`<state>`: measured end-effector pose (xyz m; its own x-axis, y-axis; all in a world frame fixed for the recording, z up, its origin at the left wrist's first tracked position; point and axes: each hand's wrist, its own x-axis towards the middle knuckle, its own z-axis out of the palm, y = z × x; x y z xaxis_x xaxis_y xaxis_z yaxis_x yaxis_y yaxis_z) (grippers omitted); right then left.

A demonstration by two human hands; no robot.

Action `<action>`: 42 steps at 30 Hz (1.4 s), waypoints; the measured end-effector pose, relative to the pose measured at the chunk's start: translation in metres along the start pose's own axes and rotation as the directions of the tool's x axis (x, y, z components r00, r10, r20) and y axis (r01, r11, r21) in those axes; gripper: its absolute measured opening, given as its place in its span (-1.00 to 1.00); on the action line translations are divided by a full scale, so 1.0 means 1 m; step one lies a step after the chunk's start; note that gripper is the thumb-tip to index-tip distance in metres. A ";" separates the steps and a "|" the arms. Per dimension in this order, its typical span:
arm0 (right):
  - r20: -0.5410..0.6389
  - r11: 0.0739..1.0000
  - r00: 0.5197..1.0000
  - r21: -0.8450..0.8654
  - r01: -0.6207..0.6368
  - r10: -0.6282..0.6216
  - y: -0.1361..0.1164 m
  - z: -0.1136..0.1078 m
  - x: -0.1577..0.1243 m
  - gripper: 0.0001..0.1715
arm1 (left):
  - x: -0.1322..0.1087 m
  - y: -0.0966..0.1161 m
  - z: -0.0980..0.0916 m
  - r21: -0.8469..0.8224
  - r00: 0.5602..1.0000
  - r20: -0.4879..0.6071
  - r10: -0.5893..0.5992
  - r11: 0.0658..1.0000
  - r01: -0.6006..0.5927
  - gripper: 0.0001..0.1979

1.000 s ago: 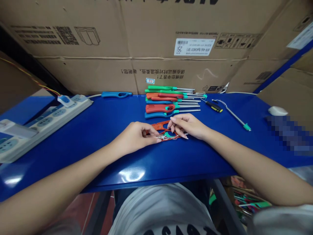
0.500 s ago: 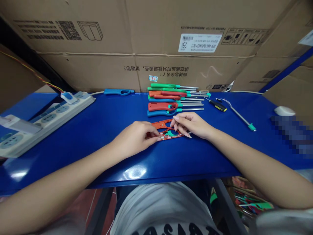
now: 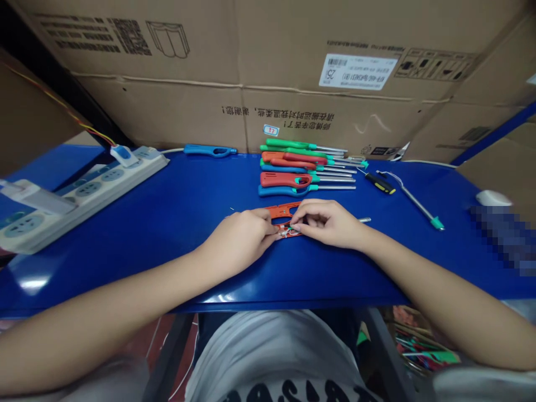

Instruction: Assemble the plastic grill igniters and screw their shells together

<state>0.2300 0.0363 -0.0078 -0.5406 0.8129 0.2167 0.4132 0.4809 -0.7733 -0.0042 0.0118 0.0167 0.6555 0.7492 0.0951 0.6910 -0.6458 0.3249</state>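
From my remote station I note, at the left of the frame, a long white plastic power strip (image 3: 100, 192) on the glossy blue worktop (image 3: 167, 187). A blue plastic handle with a finger loop (image 3: 205, 150) lies upper left of centre. At centre, the left hand (image 3: 247, 237) has its fingers closed on the left end of the orange plastic lower shell half (image 3: 296, 235), where white wires show. The orange plastic upper shell half (image 3: 278, 212) lies just above it, with blue showing between. Higher up lie plastic-handled lighters with silver metal tubes (image 3: 278, 179). The right hand (image 3: 333, 223) has its fingertips drawn together at the wiring; I cannot tell whether they grip anything. Farther right are a black-and-yellow screwdriver (image 3: 380, 183) and a silver metal rod with a green tip (image 3: 421, 207).

Assessment: wiring sits in the lower half, though I cannot confirm it is seated; in my judgement, closing the casing is outstanding.
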 end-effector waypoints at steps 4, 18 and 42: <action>-0.047 0.996 0.997 -0.069 -0.059 0.056 -0.002 0.008 0.001 -0.78 | -0.003 0.005 0.002 -0.004 0.999 -0.053 -0.013 1.000 0.013 -0.70; -0.065 0.977 0.975 -0.023 -0.213 0.211 -0.007 0.016 0.002 -0.76 | 0.001 0.002 0.000 -0.035 0.998 -0.050 -0.035 0.999 0.033 -0.82; -0.048 0.982 0.989 -0.116 -0.147 0.142 -0.007 0.014 0.001 -0.84 | 0.000 0.002 0.002 0.007 0.998 -0.068 0.005 1.000 -0.004 -0.79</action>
<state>0.2166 0.0289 -0.0102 -0.4406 0.8878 0.1329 0.5701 0.3910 -0.7226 -0.0019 0.0103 0.0155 0.6363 0.7546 0.1603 0.6905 -0.6498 0.3176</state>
